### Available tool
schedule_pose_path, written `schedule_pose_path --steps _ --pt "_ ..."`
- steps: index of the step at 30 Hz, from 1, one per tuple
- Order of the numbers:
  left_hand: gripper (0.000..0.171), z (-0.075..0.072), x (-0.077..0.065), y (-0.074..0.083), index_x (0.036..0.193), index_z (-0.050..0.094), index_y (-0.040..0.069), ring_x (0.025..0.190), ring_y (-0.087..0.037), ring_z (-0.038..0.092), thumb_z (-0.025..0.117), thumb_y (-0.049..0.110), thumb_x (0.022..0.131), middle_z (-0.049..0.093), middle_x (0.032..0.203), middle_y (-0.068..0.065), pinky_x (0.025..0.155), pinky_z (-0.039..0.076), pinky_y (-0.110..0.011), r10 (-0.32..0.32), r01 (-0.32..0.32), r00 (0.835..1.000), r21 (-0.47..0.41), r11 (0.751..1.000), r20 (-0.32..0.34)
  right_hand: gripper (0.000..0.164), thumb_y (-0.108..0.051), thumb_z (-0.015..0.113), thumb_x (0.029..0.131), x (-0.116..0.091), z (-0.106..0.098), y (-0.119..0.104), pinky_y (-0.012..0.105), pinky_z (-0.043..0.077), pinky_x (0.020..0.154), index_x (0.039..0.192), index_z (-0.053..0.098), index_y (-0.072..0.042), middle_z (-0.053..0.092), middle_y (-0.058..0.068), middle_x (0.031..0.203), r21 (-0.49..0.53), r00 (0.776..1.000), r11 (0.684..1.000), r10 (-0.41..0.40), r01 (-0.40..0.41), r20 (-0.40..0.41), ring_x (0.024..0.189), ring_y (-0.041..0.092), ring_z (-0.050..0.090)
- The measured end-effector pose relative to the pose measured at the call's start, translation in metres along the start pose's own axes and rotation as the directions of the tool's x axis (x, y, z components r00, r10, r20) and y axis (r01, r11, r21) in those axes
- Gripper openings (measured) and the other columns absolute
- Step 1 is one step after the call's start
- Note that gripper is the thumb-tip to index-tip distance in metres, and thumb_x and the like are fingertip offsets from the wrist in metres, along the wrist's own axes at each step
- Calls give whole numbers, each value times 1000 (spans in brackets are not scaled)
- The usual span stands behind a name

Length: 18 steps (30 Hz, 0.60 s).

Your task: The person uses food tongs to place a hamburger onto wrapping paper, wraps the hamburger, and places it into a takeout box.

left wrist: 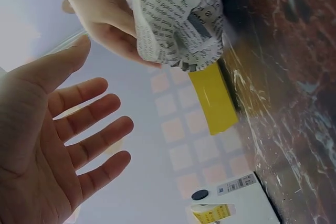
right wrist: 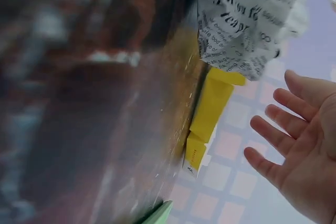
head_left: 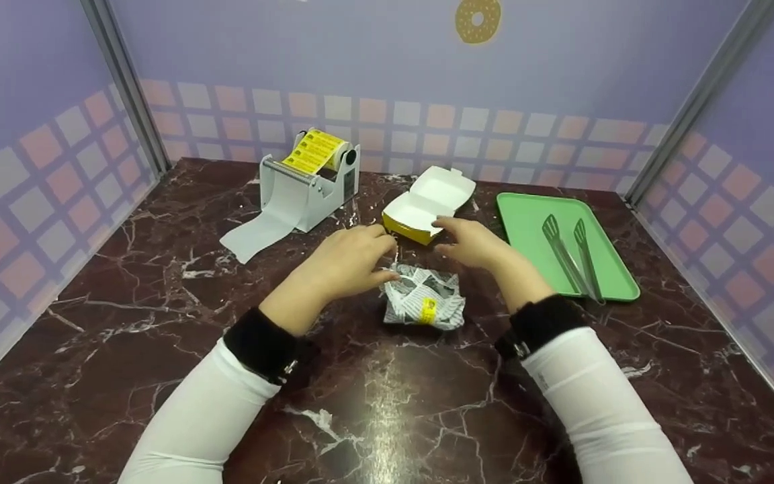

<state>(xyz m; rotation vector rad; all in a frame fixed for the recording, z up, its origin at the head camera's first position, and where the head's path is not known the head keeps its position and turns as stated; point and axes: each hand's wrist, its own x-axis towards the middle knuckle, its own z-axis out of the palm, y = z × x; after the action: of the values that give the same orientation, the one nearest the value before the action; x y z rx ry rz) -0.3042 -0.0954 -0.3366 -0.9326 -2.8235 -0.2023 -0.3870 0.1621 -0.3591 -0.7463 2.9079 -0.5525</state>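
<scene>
A bundle wrapped in newsprint-patterned paper [head_left: 420, 292] sits on the dark marbled table, a small yellow label on its near side. To its upper left hovers my left hand [head_left: 353, 259], fingers spread and loosely bent, its thumb overlapping the bundle's edge in the head view. My right hand [head_left: 474, 243] is to the upper right of the bundle, between it and an open box. In the wrist views both the left palm [left wrist: 42, 156] and the right palm [right wrist: 310, 156] face the wrapped bundle with nothing in them. The box [head_left: 420, 214], yellow outside and white inside, stands just behind with its lid up.
At the back left stands a white label dispenser [head_left: 333, 195] with a yellow label roll and a strip of backing paper [head_left: 263, 232] hanging forward. On the right lies a green tray [head_left: 521, 222] carrying metal tongs [head_left: 572, 262]. Tiled-pattern walls enclose the back and sides.
</scene>
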Motion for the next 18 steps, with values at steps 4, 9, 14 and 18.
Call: schedule_pose_path --steps 4,9,14,18 --pt "40 -3 -2 1 117 69 12 110 -31 68 73 46 96 68 121 -9 97 59 -49 2 -2 1000 -2 1000 -1 72 -17 63 100 19 6 -5 54 33 130 164 33 -7 43 22 166 -39 993 998 53 -49 104 153 42 44" --pt "38 -4 -5 -1 117 70 12 108 -30 68 73 44 96 68 119 -8 97 59 -48 3 -3 1000 -15 1000 2 58 -20 65 100 29 13 -7 59 43 120 155 50 -8 65 20 146 -182 995 982 69 -56 68 137 42 60" --pt "40 -3 -3 -1 119 70 12 109 -31 68 73 45 97 68 120 -8 99 59 -49 12 -12 1000 -12 1000 8 21 -20 66 100 22 11 5 58 56 97 109 76 -3 79 19 112 -280 999 960 7 -18 -39 108 43 73" --pt "47 1 -1 0 126 68 12 112 -31 69 73 48 96 68 125 -9 101 59 -49 18 -17 999 -20 1000 35 11 -10 68 96 9 7 22 55 58 86 90 74 -3 78 18 95 -226 995 974 -44 24 -85 92 40 72"
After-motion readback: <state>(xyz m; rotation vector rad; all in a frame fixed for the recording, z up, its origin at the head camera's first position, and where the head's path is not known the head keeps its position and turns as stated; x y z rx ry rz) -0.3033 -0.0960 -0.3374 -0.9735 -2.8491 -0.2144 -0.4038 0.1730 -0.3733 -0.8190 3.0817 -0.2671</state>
